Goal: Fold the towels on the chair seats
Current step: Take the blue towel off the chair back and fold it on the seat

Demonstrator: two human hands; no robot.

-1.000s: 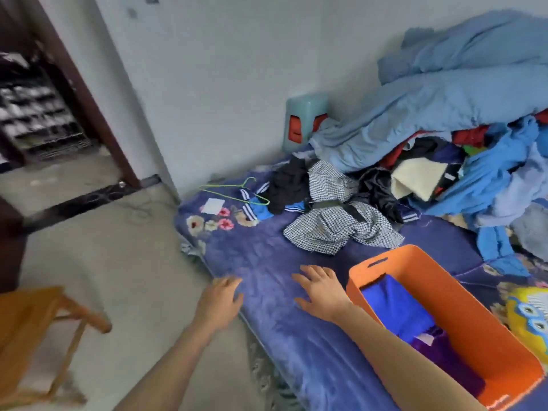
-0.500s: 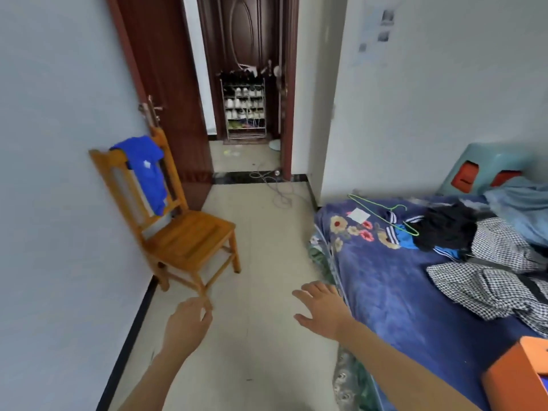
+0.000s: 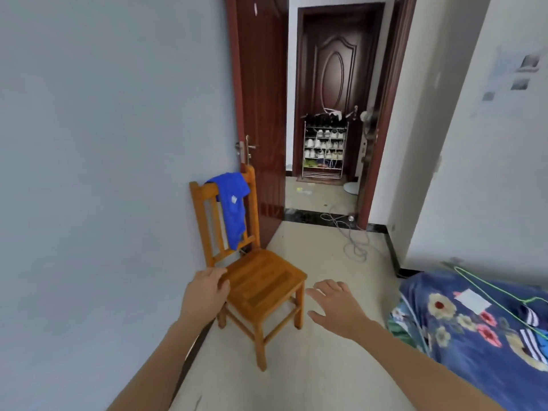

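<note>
Towel (image 3: 232, 209) hangs on chair (image 3: 261, 277) back. Left hand (image 3: 206, 295) at seat's left edge, right hand (image 3: 335, 304) right of seat over floor (image 3: 311, 366), both released.

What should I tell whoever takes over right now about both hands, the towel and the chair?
Left hand: relaxed, holds nothing, in front of the seat's back corner; contact unclear.
Right hand: open, fingers spread, above the floor beside the chair, holding nothing.
Blue towel: hangs unfolded over the backrest of the wooden chair, which stands against the wall.
Done: no folded towel in view.
Left: take the towel off the backrest, lay it on the seat and fold it.
</note>
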